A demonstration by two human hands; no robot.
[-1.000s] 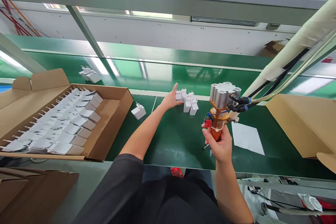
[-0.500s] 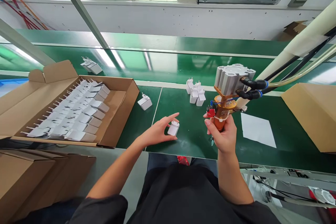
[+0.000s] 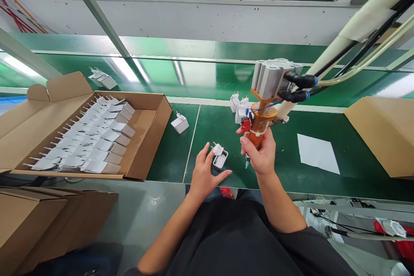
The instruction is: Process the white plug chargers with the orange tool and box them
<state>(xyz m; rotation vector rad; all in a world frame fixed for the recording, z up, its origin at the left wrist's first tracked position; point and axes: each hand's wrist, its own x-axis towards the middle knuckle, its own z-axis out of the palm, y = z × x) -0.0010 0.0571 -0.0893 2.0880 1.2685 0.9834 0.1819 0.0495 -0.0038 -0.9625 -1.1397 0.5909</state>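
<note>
An open white plug-adapter housing (image 3: 220, 161) lies on the green bench, showing its hollow inside. Its white pronged cap (image 3: 217, 149) sits tilted at the far end. My left hand (image 3: 205, 172) is spread around both pieces, index fingertip close to the cap and thumb below the housing; I cannot tell whether it touches them. My right hand (image 3: 262, 153) is wrapped around an orange pneumatic hand tool (image 3: 261, 121) with a silver cylinder on top. The tool's teal nozzle tip points down, to the right of the housing and apart from it.
Rows of white adapters fill most of an open cardboard box (image 3: 147, 146) at left. A single adapter (image 3: 180, 123) lies beside it; several more (image 3: 239, 105) stand behind the tool. At right are a white paper sheet (image 3: 318, 153) and a cardboard box (image 3: 384, 133). Hoses (image 3: 355, 67) run from the tool.
The adapter, closed before, now shows an open housing with its cap tilted off. My left hand has turned, fingers pointing up. My right hand has moved left with the tool.
</note>
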